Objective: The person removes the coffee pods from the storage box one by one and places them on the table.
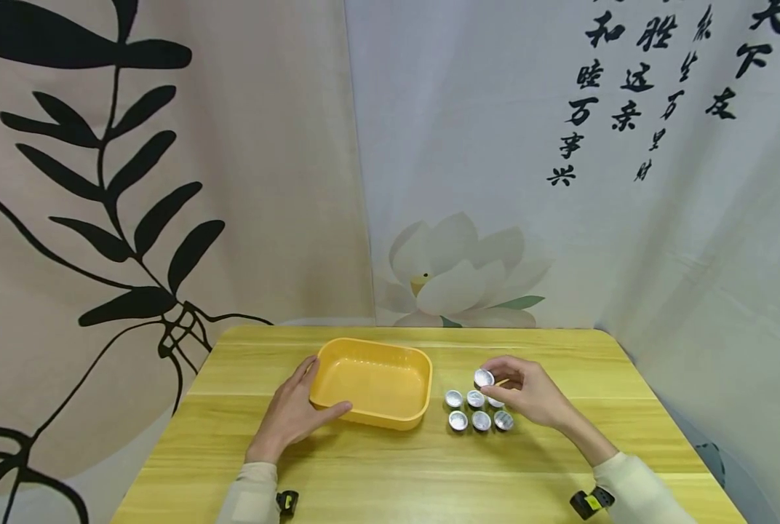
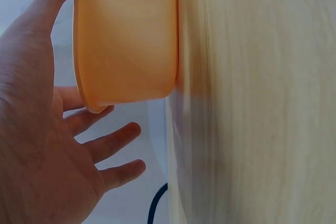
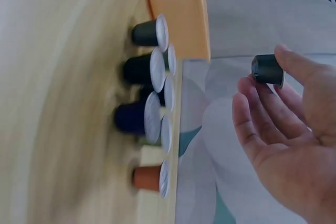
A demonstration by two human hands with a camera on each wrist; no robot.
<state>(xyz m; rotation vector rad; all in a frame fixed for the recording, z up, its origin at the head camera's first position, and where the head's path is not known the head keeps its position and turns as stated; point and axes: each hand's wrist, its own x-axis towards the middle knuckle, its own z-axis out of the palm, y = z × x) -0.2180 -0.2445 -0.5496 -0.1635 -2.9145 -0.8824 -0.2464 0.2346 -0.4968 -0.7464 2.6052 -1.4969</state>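
A dark coffee capsule (image 3: 268,70) with a silver lid is pinched between the thumb and fingers of my right hand (image 1: 527,393), raised above the table. Below and beside that hand, several more capsules (image 1: 481,421) stand in rows, silver lids up. From the side, in the right wrist view, their bodies are black, dark blue, green and one orange capsule (image 3: 147,178). My left hand (image 1: 292,415) touches the left end of a yellow plastic tray (image 1: 372,382), thumb at the near-left rim, fingers fairly straight and spread. No capsule is visible inside the tray.
The wood-grain table (image 1: 377,480) has its far edge just behind the tray. A printed curtain (image 1: 285,182) hangs beyond it. Each wrist carries a small black device (image 1: 591,502). The capsules stand to the right of the tray.
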